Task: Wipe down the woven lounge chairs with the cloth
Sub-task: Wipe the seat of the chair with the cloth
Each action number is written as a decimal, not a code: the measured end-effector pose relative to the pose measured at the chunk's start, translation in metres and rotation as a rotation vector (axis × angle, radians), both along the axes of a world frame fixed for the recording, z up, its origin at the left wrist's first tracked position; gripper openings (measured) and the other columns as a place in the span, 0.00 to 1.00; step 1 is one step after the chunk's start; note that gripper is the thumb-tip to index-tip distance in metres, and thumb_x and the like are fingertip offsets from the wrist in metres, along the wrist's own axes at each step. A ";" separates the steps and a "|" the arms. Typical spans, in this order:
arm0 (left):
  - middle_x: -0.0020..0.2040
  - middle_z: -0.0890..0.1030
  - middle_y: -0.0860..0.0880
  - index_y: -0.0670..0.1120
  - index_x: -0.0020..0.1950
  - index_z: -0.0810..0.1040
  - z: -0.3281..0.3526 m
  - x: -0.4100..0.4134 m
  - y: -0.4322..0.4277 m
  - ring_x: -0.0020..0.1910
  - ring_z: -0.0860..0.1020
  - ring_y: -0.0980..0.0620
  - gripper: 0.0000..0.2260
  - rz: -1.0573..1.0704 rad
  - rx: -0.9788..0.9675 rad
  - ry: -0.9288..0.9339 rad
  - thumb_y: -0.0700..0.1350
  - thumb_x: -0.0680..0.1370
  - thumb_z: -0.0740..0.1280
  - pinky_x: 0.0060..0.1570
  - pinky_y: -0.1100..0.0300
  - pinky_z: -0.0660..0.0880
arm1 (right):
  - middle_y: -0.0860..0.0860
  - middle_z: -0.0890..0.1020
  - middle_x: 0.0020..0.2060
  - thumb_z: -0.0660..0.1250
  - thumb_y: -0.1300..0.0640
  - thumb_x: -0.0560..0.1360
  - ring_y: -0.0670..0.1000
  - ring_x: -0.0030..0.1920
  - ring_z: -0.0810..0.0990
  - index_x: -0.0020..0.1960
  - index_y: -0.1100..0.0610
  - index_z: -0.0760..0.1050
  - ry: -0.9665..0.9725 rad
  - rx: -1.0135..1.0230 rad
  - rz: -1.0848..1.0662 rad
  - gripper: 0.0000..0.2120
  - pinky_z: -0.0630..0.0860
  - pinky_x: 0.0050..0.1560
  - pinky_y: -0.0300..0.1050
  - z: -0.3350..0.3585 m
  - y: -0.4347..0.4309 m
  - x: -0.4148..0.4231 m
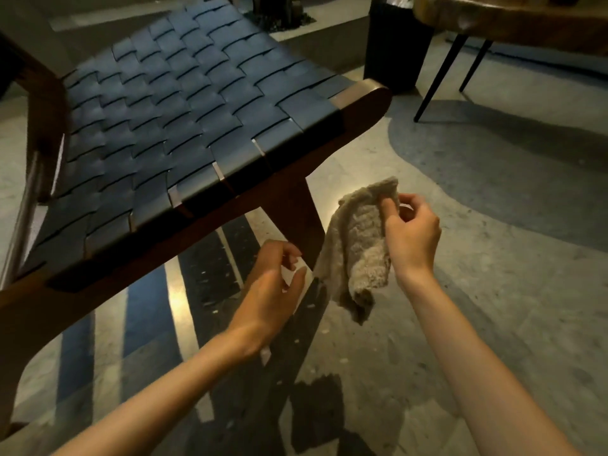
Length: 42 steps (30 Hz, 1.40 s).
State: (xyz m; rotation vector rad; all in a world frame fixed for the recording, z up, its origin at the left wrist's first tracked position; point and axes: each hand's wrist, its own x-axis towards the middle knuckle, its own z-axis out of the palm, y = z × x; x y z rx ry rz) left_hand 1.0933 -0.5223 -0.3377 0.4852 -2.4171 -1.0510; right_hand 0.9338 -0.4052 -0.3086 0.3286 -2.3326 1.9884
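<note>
Currently my right hand (411,232) is pinching the cloth (358,245) by its upper corner between thumb and curled fingers; the rest is hanging limp below and left of that hand. My left hand (273,287) is hovering just beside the hanging edge, fingers loosely curled; I cannot tell whether it is gripping anything. The cloth is looking light, soft and floppy, so bunching it into the palm should give a firmer pad. The woven lounge chair (158,120) is standing just beyond the left hand.

One woven chair (171,103), one cloth (358,251), two hands (273,291) (411,235), one table (513,18), one bin (394,44).
</note>
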 end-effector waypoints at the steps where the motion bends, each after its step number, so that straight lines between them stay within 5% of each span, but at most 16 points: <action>1: 0.53 0.72 0.56 0.57 0.55 0.66 0.011 0.002 -0.005 0.46 0.74 0.62 0.10 -0.087 -0.197 0.020 0.46 0.77 0.63 0.40 0.72 0.73 | 0.46 0.80 0.38 0.66 0.55 0.77 0.36 0.34 0.78 0.46 0.50 0.73 -0.023 -0.061 -0.013 0.02 0.74 0.33 0.31 0.010 0.000 -0.005; 5: 0.54 0.76 0.42 0.43 0.59 0.71 0.066 -0.008 -0.018 0.49 0.75 0.50 0.11 -0.201 -0.777 0.171 0.42 0.77 0.62 0.44 0.64 0.75 | 0.50 0.80 0.47 0.63 0.51 0.79 0.43 0.43 0.81 0.51 0.44 0.68 -0.076 -0.327 0.086 0.04 0.78 0.37 0.34 0.053 -0.016 -0.008; 10: 0.60 0.75 0.41 0.45 0.63 0.72 0.109 -0.001 -0.049 0.60 0.70 0.43 0.16 -0.226 -1.091 0.115 0.42 0.75 0.65 0.56 0.49 0.72 | 0.51 0.75 0.61 0.61 0.52 0.80 0.47 0.60 0.75 0.55 0.41 0.65 -0.055 -0.380 0.134 0.08 0.77 0.55 0.43 0.069 -0.050 0.012; 15: 0.65 0.73 0.39 0.45 0.66 0.70 0.118 0.031 -0.079 0.65 0.68 0.40 0.17 -0.137 -1.089 0.006 0.45 0.78 0.59 0.60 0.45 0.68 | 0.39 0.75 0.51 0.63 0.58 0.79 0.34 0.54 0.74 0.53 0.43 0.66 0.076 -0.283 0.203 0.11 0.72 0.51 0.28 0.044 -0.067 0.057; 20: 0.70 0.68 0.39 0.49 0.73 0.61 0.105 0.073 -0.099 0.68 0.66 0.40 0.24 -0.053 -1.027 -0.130 0.48 0.77 0.57 0.63 0.43 0.66 | 0.56 0.70 0.59 0.69 0.61 0.75 0.50 0.59 0.74 0.54 0.56 0.73 0.225 -0.223 0.080 0.09 0.76 0.59 0.41 0.029 -0.072 0.082; 24: 0.70 0.69 0.39 0.47 0.74 0.62 0.094 0.104 -0.109 0.66 0.68 0.40 0.24 0.031 -0.926 -0.140 0.48 0.77 0.57 0.63 0.44 0.66 | 0.55 0.67 0.61 0.70 0.66 0.73 0.54 0.62 0.73 0.53 0.62 0.76 0.260 -0.186 0.115 0.10 0.74 0.64 0.50 0.004 -0.082 0.116; 29: 0.69 0.69 0.38 0.44 0.73 0.65 0.078 0.144 -0.124 0.66 0.69 0.39 0.24 0.089 -0.896 -0.146 0.47 0.77 0.59 0.63 0.43 0.67 | 0.55 0.67 0.62 0.67 0.68 0.74 0.53 0.63 0.72 0.56 0.56 0.75 0.202 -0.157 0.249 0.13 0.73 0.64 0.51 -0.015 -0.109 0.162; 35: 0.66 0.72 0.36 0.40 0.69 0.69 0.057 0.175 -0.138 0.63 0.72 0.36 0.20 0.133 -0.889 -0.063 0.42 0.77 0.61 0.61 0.43 0.69 | 0.58 0.69 0.59 0.66 0.68 0.72 0.48 0.58 0.73 0.55 0.54 0.72 0.223 -0.271 0.230 0.15 0.74 0.59 0.38 -0.012 -0.137 0.193; 42: 0.67 0.71 0.35 0.34 0.68 0.69 0.042 0.210 -0.139 0.66 0.70 0.39 0.20 0.109 -0.922 -0.021 0.31 0.76 0.62 0.65 0.46 0.68 | 0.58 0.71 0.59 0.70 0.67 0.71 0.48 0.57 0.75 0.51 0.49 0.74 0.160 -0.207 0.468 0.16 0.77 0.58 0.49 -0.029 -0.154 0.236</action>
